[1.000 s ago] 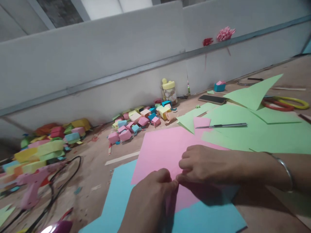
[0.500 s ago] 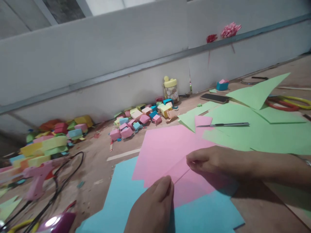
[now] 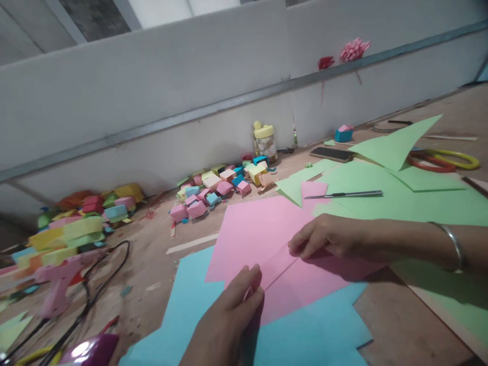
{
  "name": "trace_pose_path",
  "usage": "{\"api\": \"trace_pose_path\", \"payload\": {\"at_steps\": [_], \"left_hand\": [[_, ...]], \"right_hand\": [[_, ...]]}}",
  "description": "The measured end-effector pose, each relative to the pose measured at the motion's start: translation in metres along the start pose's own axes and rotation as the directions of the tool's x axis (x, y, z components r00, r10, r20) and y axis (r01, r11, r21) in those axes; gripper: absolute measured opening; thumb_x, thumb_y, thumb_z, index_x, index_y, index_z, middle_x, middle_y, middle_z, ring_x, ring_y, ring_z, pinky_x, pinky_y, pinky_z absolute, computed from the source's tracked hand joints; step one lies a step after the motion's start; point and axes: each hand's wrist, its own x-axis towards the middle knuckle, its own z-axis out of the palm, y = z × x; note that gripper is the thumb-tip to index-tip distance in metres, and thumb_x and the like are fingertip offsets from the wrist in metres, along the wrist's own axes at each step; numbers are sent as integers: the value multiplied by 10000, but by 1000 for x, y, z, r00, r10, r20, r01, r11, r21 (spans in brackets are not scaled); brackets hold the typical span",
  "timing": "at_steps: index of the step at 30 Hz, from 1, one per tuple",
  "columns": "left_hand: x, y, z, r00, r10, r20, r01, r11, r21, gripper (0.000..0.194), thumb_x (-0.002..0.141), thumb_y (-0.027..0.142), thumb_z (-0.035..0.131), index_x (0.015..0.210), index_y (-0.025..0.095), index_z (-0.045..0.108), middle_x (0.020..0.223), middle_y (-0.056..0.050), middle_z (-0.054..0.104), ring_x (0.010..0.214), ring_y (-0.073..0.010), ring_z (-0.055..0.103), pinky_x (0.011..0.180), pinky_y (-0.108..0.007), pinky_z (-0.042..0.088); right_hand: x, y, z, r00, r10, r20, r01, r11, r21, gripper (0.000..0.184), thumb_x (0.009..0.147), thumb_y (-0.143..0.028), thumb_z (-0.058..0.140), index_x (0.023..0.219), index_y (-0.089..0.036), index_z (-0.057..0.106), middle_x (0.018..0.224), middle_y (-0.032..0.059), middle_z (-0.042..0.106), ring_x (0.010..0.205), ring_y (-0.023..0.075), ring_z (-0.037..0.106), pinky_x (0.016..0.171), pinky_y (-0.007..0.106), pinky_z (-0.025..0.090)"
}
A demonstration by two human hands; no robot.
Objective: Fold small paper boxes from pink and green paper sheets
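Our left hand (image 3: 232, 310) and right hand (image 3: 330, 236) pinch a thin pale-pink paper piece (image 3: 277, 265), its straight edge slanting between them, over the larger pink sheets (image 3: 251, 226) on the counter (image 3: 147, 259)

Beyond the fingers (image 3: 314, 241), a low pale grey wall (image 3: 152, 86) runs across the full width, crossed by a bluish-grey rail (image 3: 190, 116) and split by a vertical seam (image 3: 293, 117). Above it, farther off and to the left of the fingers, bright white panels (image 3: 168, 10) adjoin a dark mottled patch (image 3: 95, 20). Below and around the fingers spreads a scuffed, stained brown work surface (image 3: 145, 254) in dim, cool light.
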Motion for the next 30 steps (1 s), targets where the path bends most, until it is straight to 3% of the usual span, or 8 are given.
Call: {"api": "trace_pose_path", "payload": {"at_steps": [3,6,9,13,18,22,26,30], "left_hand": [[25,8,-11,974,-225,-6,224,974,-14,334,886,194,394,1143,180,608,1186,-103,652,1059,-192,621,878,-318,518],[50,20,-18,913,-404,60,405,914,-4,360,818,177,517,1172,163,584,1043,-81,696,933,-208,644,810,-340,521],[59,25,-15,880,-472,60,471,882,35,562,704,124,602,1259,135,513,1106,-104,648,985,-248,585,849,-389,475],[55,23,-9,868,-493,50,494,870,9,566,699,126,574,1262,114,512,1038,-110,630,945,-270,542,837,-429,439],[54,24,-9,857,-503,113,515,849,-121,435,657,69,556,1076,173,610,820,-37,628,785,-218,554,724,-365,439],[52,26,-8,880,-457,130,475,851,-225,280,629,55,608,858,209,654,763,-4,626,749,-198,553,683,-333,437],[47,24,-6,943,-306,130,332,876,-349,41,737,252,654,723,256,692,883,2,658,845,-191,588,734,-305,442],[47,22,-5,928,-335,161,371,869,-327,328,917,253,350,788,248,651,837,-12,650,815,-191,580,736,-329,426]], "right_hand": [[2,-4,-2,999,0,39,-3,997,83,233,818,-17,479,838,-129,682,1034,87,654,900,131,604,786,243,489],[6,-14,5,992,22,-124,-28,999,-45,180,844,-59,483,883,-122,648,1077,113,613,942,143,566,832,278,471],[10,-22,15,972,25,-232,-62,986,-153,189,861,-107,483,994,-105,617,1129,142,562,1008,167,514,869,303,451],[13,-27,20,956,51,-287,-131,955,-268,347,748,-100,593,1093,-75,567,1086,158,554,986,215,486,832,356,449],[12,-28,22,958,27,-285,-120,942,-314,77,755,-104,522,742,-124,595,771,67,540,713,164,455,629,290,401],[11,-21,28,912,-120,-393,-64,904,-424,206,826,-77,460,961,-143,601,966,99,587,855,189,478,728,323,381],[6,-14,28,938,-243,-246,68,827,-559,188,840,-90,449,713,-167,564,753,29,580,705,159,442,655,319,301],[-2,-15,23,970,-239,-35,176,798,-577,219,874,-136,444,682,-178,541,666,12,533,647,151,397,619,319,254]]}}
